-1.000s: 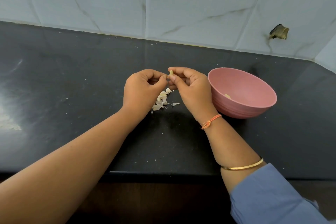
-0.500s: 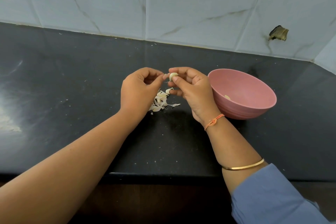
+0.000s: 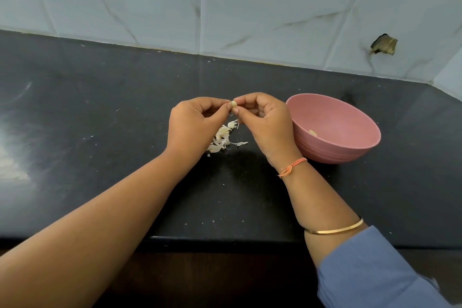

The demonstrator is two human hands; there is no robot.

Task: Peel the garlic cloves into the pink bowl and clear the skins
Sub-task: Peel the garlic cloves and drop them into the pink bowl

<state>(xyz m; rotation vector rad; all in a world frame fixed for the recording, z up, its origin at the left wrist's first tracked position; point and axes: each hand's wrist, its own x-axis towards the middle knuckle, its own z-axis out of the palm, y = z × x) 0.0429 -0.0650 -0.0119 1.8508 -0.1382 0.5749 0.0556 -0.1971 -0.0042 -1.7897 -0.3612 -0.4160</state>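
Note:
A small pale garlic clove [image 3: 234,103] is pinched between the fingertips of both hands above the black counter. My left hand [image 3: 193,124] pinches its left side with curled fingers. My right hand [image 3: 267,125] pinches its right side, thumb underneath. Below the hands lies a small heap of papery garlic skins [image 3: 223,139] on the counter. The pink bowl [image 3: 350,147] stands just right of my right hand, with one peeled clove [image 3: 313,132] inside it.
The black counter [image 3: 100,132] runs to a grey tiled wall at the back and a front edge [image 3: 225,241] near me. A broken hole [image 3: 383,44] shows in the tiles at the upper right. The wall angles in at the far right.
The clove has turned between the fingertips and shows more of its pale body. Both hands have stayed in about the same place above the skins.

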